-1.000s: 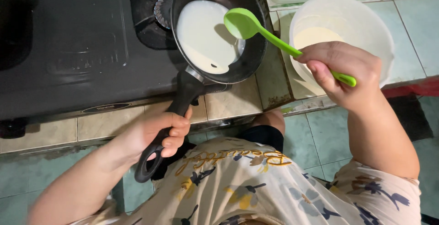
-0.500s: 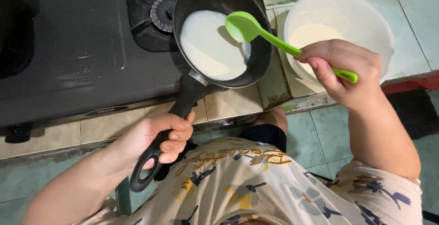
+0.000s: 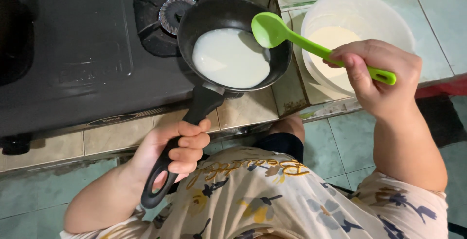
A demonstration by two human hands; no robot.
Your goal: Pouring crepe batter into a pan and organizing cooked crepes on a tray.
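left hand [image 3: 175, 146] clamped round the black frying pan [image 3: 233, 39] handle, right hand [image 3: 379, 76] gripping a green ladle [image 3: 272, 29] at the pan's 2 o'clock rim, white batter [image 3: 231, 58] inside

A tiled counter [image 3: 243, 110] bears a black gas stove [image 3: 73, 49] above a green tiled floor [image 3: 29, 200].
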